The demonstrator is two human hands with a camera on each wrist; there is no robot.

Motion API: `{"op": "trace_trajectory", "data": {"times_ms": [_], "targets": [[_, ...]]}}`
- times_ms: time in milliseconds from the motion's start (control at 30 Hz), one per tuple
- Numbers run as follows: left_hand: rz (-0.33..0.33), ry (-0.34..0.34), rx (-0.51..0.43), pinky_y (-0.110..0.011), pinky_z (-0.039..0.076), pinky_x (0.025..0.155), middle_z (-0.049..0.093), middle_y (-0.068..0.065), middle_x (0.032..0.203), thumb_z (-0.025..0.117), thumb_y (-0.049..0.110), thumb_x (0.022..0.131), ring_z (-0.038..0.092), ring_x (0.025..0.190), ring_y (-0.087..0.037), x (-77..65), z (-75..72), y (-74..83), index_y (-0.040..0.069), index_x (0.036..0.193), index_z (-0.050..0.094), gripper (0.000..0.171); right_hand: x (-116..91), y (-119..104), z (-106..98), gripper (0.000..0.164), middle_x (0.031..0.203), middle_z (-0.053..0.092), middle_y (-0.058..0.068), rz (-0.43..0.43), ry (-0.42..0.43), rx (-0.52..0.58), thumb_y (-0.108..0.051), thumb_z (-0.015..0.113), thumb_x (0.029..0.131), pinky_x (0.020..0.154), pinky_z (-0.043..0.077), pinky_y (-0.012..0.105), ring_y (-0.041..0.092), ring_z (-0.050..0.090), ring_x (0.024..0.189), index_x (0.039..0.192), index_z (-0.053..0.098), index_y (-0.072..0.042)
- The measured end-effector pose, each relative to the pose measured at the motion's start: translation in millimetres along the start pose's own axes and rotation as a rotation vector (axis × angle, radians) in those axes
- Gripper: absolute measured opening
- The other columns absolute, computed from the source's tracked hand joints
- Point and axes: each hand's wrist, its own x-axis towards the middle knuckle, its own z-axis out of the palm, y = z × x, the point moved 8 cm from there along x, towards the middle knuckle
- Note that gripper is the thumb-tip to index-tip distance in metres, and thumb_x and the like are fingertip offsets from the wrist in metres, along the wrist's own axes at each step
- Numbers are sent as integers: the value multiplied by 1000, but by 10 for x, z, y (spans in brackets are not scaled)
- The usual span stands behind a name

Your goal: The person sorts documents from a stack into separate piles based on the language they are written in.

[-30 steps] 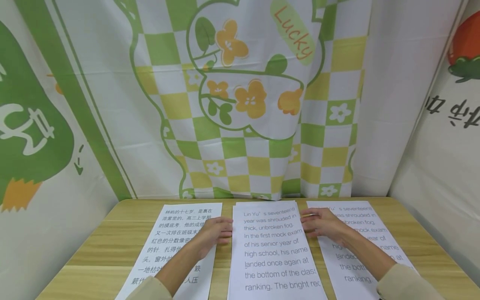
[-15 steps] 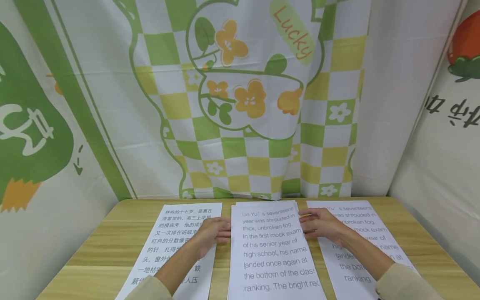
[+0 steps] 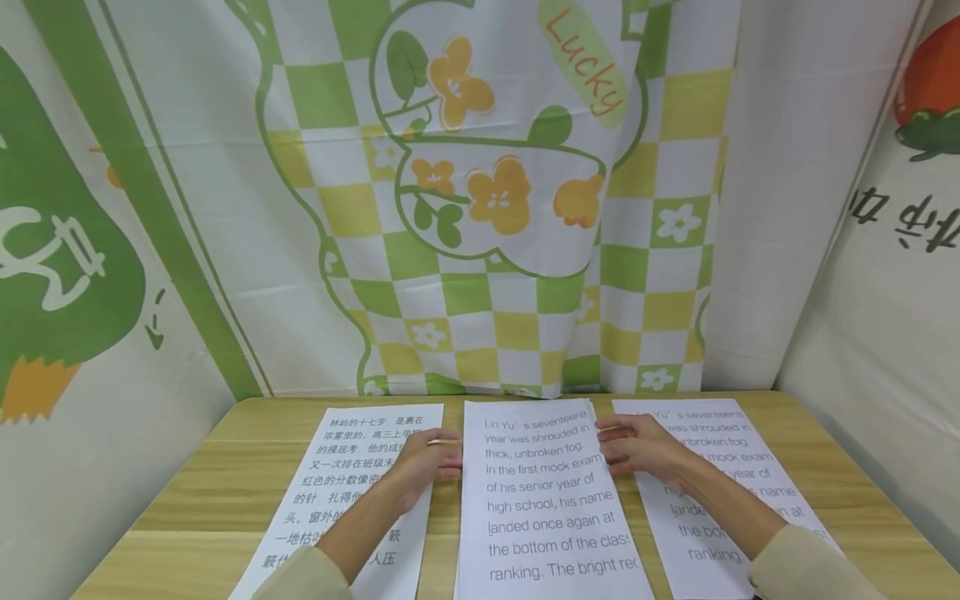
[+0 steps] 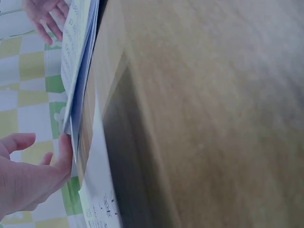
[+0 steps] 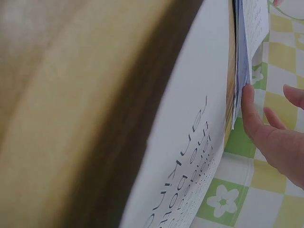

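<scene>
A stack of printed paper sheets (image 3: 543,500), English text on its top page, lies in the middle of the table. My left hand (image 3: 427,467) is at the stack's left edge, its fingers fairly straight; in the left wrist view a fingertip (image 4: 65,142) meets the edge of the sheets. On the opposite side my right hand (image 3: 645,450) touches the right edge with extended fingers, and a fingertip (image 5: 248,90) presses there in the right wrist view. Seen from the side, the sheets are slightly fanned apart. Neither thumb is closed on the paper.
Beneath my left forearm lies a sheet with Chinese text (image 3: 337,467). Under my right forearm is another English sheet (image 3: 712,575). The wooden table (image 3: 187,500) ends at a checked green and yellow curtain (image 3: 495,317), with printed cloth walls on both sides.
The top sheets have shifted slightly left and now line up better at the stack's upper left corner. My right hand has moved a little left; my left hand stays beside the edge.
</scene>
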Motion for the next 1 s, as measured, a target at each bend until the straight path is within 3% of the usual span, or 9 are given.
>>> {"op": "trace_trajectory", "data": {"times_ms": [133, 400, 633, 1000], "targets": [[21, 21, 16, -36, 64, 81, 70, -24, 101, 64, -9, 91, 70, 80, -20, 37, 1, -11, -16, 131, 55, 42, -1, -7, -5, 57, 143, 45, 38, 0, 6, 2, 2, 60, 96, 91, 62, 44, 28, 66, 108, 147, 38, 17], [24, 27, 66, -38, 63, 89, 67, -30, 116, 64, -13, 88, 71, 96, -28, 54, 33, -10, -19, 131, 54, 45, -15, 3, 0, 57, 142, 47, 37, 5, 14, 4, 3, 60, 95, 89, 62, 44, 28, 66, 109, 147, 39, 17], [26, 41, 83, -35, 63, 84, 68, -24, 109, 65, -15, 84, 69, 89, -22, 66, 42, -24, -19, 129, 56, 46, -7, 22, 3, 57, 142, 48, 36, 9, 11, 2, 2, 61, 96, 88, 63, 44, 28, 66, 107, 147, 41, 15], [27, 79, 99, -35, 64, 81, 64, -33, 117, 60, -4, 97, 70, 90, -26, 22, -8, 26, -22, 130, 53, 39, -24, -5, 5, 57, 144, 47, 35, 6, 8, 18, -2, 62, 97, 90, 63, 43, 29, 67, 107, 147, 41, 14]]}}
